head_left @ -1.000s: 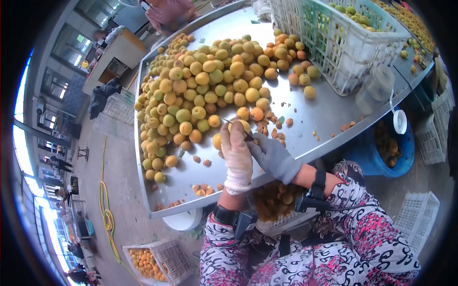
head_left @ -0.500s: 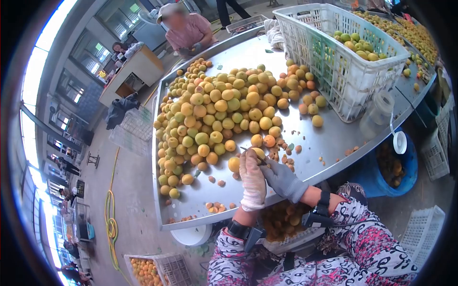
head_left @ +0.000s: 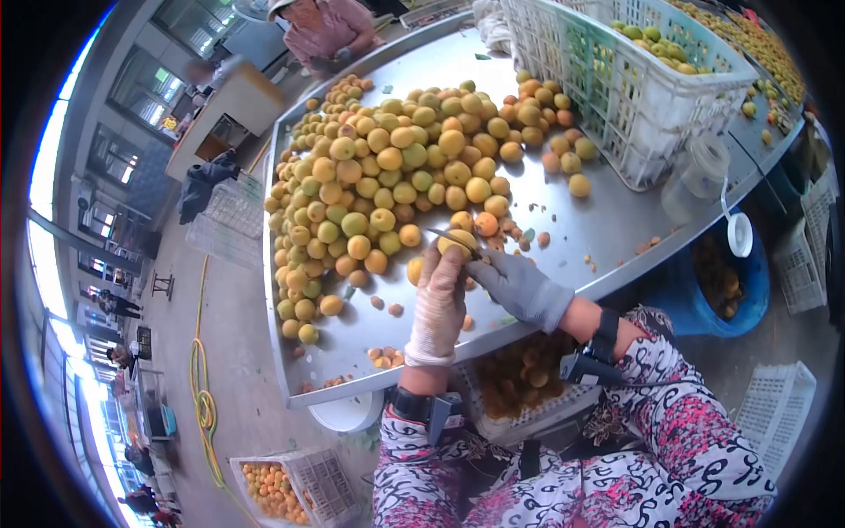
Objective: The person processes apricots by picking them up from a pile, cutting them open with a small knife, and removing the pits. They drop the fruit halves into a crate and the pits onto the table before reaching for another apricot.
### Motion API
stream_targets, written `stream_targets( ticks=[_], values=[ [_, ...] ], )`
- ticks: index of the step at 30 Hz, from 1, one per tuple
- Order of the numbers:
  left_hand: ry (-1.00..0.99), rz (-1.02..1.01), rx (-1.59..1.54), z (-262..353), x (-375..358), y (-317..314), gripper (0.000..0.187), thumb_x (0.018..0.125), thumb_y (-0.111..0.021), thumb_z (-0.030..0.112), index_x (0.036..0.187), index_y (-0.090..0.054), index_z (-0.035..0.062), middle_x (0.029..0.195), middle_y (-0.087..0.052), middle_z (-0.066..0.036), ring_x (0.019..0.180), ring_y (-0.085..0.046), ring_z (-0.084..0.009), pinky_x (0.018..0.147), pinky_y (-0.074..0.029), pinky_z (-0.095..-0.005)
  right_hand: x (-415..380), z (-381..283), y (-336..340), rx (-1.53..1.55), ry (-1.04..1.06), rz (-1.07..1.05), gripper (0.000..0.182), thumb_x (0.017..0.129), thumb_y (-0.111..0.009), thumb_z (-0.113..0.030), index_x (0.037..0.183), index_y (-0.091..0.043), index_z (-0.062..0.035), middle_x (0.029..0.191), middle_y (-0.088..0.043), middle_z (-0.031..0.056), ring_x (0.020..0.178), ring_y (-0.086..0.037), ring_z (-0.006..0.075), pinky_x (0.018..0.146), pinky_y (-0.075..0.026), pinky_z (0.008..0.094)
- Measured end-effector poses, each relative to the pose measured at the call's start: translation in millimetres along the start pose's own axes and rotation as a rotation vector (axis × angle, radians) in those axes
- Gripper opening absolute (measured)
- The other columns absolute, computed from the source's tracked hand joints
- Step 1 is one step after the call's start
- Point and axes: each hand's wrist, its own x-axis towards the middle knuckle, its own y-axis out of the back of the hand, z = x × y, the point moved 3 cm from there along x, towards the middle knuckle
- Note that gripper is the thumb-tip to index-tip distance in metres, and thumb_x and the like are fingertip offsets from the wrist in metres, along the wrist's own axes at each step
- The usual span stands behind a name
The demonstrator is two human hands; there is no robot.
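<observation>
In a whitish glove, my left hand (head_left: 437,299) is closed around a yellow apricot (head_left: 454,245). My right hand (head_left: 525,287), gloved in grey, grips a small knife (head_left: 449,237) whose dark blade lies against the fruit; the handle is mostly hidden by the fingers. Both hands are close together over the near part of the metal table (head_left: 563,255). Beyond them spreads a big heap of apricots (head_left: 387,167), yellow to orange with some greenish ones. Small brown pits or scraps (head_left: 385,356) lie near the front edge, and more lie beside the heap.
A white plastic crate (head_left: 634,114) with greenish fruit stands at the back right, beside a clear jar (head_left: 695,180). Below the edge are a blue bucket (head_left: 748,308) and a crate of cut fruit (head_left: 519,387). A person in pink (head_left: 330,35) is across the table.
The view has shifted, so the table sits higher and further left. My hands have turned the apricot up more into sight, and the knife blade now shows across it.
</observation>
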Motion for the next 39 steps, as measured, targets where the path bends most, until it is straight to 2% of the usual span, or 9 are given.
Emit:
stream_targets(
  ticks=[4, 11, 17, 26, 30, 31, 34, 36, 39],
  values=[
    [0.018, 0.129, -0.196, 1.5, 4.0, 2.4, 0.034, 0.094, -0.055, 0.029, 0.113, -0.053, 0.0007, 0.096, -0.060, -0.004, 0.086, -0.056, -0.0113, 0.078, -0.044, -0.0239, -4.8, -22.0, 13.7, -0.295, -0.113, -0.074, 0.044, 0.094, -0.044, -0.044, 0.104, -0.055, -0.0028, 0.079, -0.064, 0.0209, 0.078, -0.062, 0.0394, 0.070, -0.049, 0.0458],
    [0.117, 0.203, -0.430, -22.3, 11.3, 6.4, 0.037, 0.093, -0.055, 0.037, 0.105, -0.057, 0.0024, 0.087, -0.059, -0.003, 0.078, -0.056, -0.0108, 0.071, -0.044, -0.0248, -6.0, 2.8, -9.1, -0.042, 0.004, 0.105, 0.042, 0.094, -0.047, -0.043, 0.099, -0.056, -0.0028, 0.075, -0.063, 0.0217, 0.077, -0.062, 0.0397, 0.068, -0.049, 0.0457],
    [0.099, 0.319, -0.227, -10.7, 6.3, 5.2, 0.050, 0.090, -0.055, 0.049, 0.104, -0.058, 0.0011, 0.082, -0.058, -0.004, 0.071, -0.055, -0.0124, 0.063, -0.045, -0.0239, -8.0, -7.5, -11.8, -0.243, -0.070, -0.004, 0.038, 0.093, -0.048, -0.042, 0.099, -0.056, -0.0047, 0.084, -0.063, 0.0221, 0.082, -0.061, 0.0398, 0.069, -0.048, 0.0457],
    [0.042, 0.404, 0.001, -36.7, 15.4, 16.4, 0.041, 0.093, -0.049, 0.040, 0.100, -0.056, 0.0005, 0.075, -0.055, -0.004, 0.069, -0.052, -0.0129, 0.067, -0.043, -0.0270, -3.6, 4.3, -20.2, 0.187, -0.336, -0.109, 0.039, 0.095, -0.047, -0.036, 0.111, -0.059, -0.0030, 0.075, -0.061, 0.0134, 0.071, -0.061, 0.0229, 0.066, -0.048, 0.0334],
    [-0.002, 0.362, 0.049, -25.9, 8.6, 9.4, 0.045, 0.093, -0.048, 0.040, 0.106, -0.054, -0.0019, 0.074, -0.056, -0.005, 0.068, -0.053, -0.0132, 0.065, -0.044, -0.0275, -5.6, 5.7, -21.9, 0.135, -0.268, -0.099, 0.045, 0.094, -0.046, -0.040, 0.108, -0.059, 0.0005, 0.078, -0.062, 0.0170, 0.076, -0.062, 0.0285, 0.073, -0.048, 0.0368],
    [0.007, 0.361, 0.077, -28.5, 8.4, 12.1, 0.043, 0.092, -0.049, 0.039, 0.107, -0.053, -0.0016, 0.075, -0.056, -0.006, 0.069, -0.053, -0.0133, 0.065, -0.045, -0.0272, -5.6, 5.7, -23.9, -0.008, 0.012, -0.007, 0.042, 0.095, -0.046, -0.038, 0.106, -0.060, -0.0001, 0.077, -0.062, 0.0149, 0.073, -0.061, 0.0241, 0.069, -0.048, 0.0339],
    [0.007, 0.391, 0.032, -25.5, 1.6, 7.8, 0.043, 0.091, -0.052, 0.037, 0.110, -0.053, -0.0015, 0.080, -0.056, -0.007, 0.070, -0.054, -0.0140, 0.068, -0.046, -0.0277, -11.6, -0.6, -20.8, 0.069, -0.038, -0.040, 0.039, 0.095, -0.046, -0.036, 0.102, -0.061, -0.0013, 0.075, -0.061, 0.0115, 0.069, -0.059, 0.0185, 0.065, -0.047, 0.0301],
    [0.165, 0.383, -0.178, -25.9, -0.7, 1.7, 0.044, 0.091, -0.054, 0.035, 0.113, -0.051, -0.0024, 0.088, -0.055, -0.009, 0.077, -0.056, -0.0152, 0.072, -0.047, -0.0277, -12.7, -7.3, -19.3, -0.003, -0.009, -0.171, 0.032, 0.080, -0.053, -0.003, 0.112, -0.053, -0.0040, 0.085, -0.056, 0.0181, 0.075, -0.056, 0.0358, 0.062, -0.046, 0.0394],
    [0.178, 0.331, -0.132, -18.6, -3.4, 3.6, 0.045, 0.090, -0.054, 0.034, 0.115, -0.050, -0.0033, 0.093, -0.054, -0.009, 0.084, -0.056, -0.0160, 0.077, -0.047, -0.0276, -14.9, -1.1, -25.0, 0.041, 0.195, -0.015, 0.021, 0.086, -0.051, -0.009, 0.106, -0.055, -0.0022, 0.078, -0.057, 0.0132, 0.069, -0.057, 0.0281, 0.060, -0.045, 0.0357]
  ],
)
